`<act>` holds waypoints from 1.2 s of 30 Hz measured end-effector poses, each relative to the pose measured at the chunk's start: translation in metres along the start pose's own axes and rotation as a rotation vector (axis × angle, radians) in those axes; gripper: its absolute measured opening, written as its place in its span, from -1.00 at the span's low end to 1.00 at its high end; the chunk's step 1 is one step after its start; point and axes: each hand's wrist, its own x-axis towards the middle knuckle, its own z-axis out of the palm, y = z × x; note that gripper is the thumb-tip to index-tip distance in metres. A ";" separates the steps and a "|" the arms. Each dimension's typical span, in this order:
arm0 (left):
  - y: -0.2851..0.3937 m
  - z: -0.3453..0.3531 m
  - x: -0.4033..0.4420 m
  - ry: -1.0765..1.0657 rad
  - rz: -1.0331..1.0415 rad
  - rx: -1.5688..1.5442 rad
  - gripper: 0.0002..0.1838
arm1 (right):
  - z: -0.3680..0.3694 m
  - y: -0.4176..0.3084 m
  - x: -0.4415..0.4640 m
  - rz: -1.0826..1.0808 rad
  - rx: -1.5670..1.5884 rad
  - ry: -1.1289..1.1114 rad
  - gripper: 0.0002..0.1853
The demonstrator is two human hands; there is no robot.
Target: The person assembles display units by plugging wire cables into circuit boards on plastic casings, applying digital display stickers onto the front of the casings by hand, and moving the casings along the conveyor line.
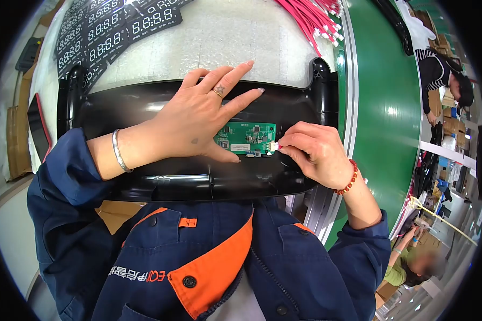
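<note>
A green circuit board [246, 138] lies in the middle of a black plastic housing [144, 101] in front of me. My left hand [203, 109] rests over the board's left part with its fingers spread, hiding that side. At the board's right edge, my right hand [316, 152] pinches a small white wire connector [274, 146] between thumb and fingertips. The connector touches the board's socket area; whether it is fully seated I cannot tell. A bit of pink wire shows at the fingertips.
Black display panels [107, 32] with digit markings overlap at the upper left. A bundle of pink wires [308, 21] with white plugs lies at the top right. Beyond a metal rail [351, 80] runs a green belt [380, 123]. Two other people are at the far right.
</note>
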 end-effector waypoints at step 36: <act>-0.078 -0.077 -0.017 0.270 -0.519 -0.489 -0.40 | -0.114 0.192 -0.172 0.882 -1.222 0.920 -0.50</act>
